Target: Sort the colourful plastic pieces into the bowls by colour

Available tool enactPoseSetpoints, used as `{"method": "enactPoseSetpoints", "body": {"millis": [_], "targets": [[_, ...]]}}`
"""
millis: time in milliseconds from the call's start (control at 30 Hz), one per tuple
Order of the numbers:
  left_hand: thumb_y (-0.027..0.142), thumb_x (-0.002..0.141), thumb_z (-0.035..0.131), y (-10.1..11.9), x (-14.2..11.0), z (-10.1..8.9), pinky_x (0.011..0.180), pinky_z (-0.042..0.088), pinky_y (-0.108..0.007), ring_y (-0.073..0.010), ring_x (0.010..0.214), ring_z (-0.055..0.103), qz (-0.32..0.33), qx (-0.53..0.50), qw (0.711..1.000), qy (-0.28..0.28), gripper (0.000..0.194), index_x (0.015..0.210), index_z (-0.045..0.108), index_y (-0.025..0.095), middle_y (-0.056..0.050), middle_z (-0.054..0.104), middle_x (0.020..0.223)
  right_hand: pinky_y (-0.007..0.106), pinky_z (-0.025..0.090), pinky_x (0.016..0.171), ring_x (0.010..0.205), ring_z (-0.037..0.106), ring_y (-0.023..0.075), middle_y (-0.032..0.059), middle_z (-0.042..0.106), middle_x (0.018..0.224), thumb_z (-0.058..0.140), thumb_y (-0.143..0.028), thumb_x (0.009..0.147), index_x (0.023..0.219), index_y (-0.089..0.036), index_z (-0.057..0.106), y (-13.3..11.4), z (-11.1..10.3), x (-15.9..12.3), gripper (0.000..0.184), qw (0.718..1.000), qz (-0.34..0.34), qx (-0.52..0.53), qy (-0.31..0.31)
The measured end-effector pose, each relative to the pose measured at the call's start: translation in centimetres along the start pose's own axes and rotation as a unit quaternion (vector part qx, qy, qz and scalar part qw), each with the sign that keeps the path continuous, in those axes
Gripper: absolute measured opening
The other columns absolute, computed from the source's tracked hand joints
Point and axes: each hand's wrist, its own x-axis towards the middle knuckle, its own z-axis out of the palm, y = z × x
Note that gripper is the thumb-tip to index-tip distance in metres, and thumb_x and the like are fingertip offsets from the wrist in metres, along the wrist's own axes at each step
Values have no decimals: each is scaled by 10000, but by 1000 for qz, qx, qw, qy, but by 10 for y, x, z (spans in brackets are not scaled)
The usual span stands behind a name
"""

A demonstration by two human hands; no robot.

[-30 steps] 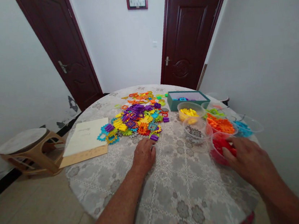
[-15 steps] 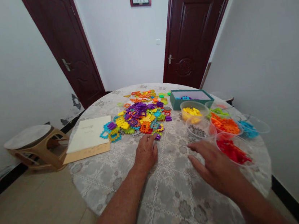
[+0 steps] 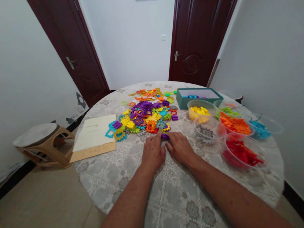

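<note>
My left hand [image 3: 153, 152] rests low over the table with its fingers curled and their tips against a small purple plastic block [image 3: 164, 136]. From the other side, the bent fingers of my right hand [image 3: 180, 146] close on the same block, so it sits between both sets of fingertips. The two thumbs nearly touch below it. Just beyond lies a heap of colourful plastic gear pieces [image 3: 151, 126], mixed with yellow and purple blocks. Another purple block [image 3: 175, 117] lies at the heap's right edge.
Clear tubs on the right hold yellow pieces [image 3: 200, 111], grey pieces [image 3: 204, 132], orange pieces [image 3: 235, 124], red pieces [image 3: 242, 152] and blue pieces [image 3: 259, 129]. Behind them stands a green box [image 3: 182, 102]. An open booklet [image 3: 95, 130] lies left on the round table. A stool [image 3: 45, 147] stands beyond.
My right hand has left the tub of red pieces and moved left to the purple block beside my left hand. My left hand has stayed by that block. The view has shifted slightly.
</note>
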Motion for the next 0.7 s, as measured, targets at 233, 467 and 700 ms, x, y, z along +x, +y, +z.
{"method": "enactPoseSetpoints", "body": {"millis": [233, 467, 700], "targets": [[104, 915, 542, 2, 0, 0, 1052, 454, -470, -290, 1208, 584, -17, -35, 999, -8, 642, 1535, 424, 225, -87, 716, 1318, 392, 438, 1030, 1115, 595, 249, 116, 703, 1149, 649, -202, 930, 1186, -170, 675, 27, 6, -2, 259, 992, -48, 111, 42], [149, 928, 573, 2, 1, -1, 1033, 469, -458, -287, 1181, 618, -23, -22, 999, -13, 573, 1489, 486, 226, -91, 732, 1278, 354, 481, 924, 999, 606, 231, 74, 675, 1041, 724, -129, 828, 1154, -183, 678, 31, 8, -1, 334, 984, -54, 158, 69], [205, 940, 578, 1, 5, -2, 1012, 492, -488, -320, 1204, 620, -9, 11, 999, -33, 466, 1406, 582, 210, -118, 723, 1275, 325, 471, 890, 963, 613, 209, 36, 671, 993, 681, -103, 843, 1089, -217, 689, 33, 10, 1, 272, 982, -68, 164, 63]]}}
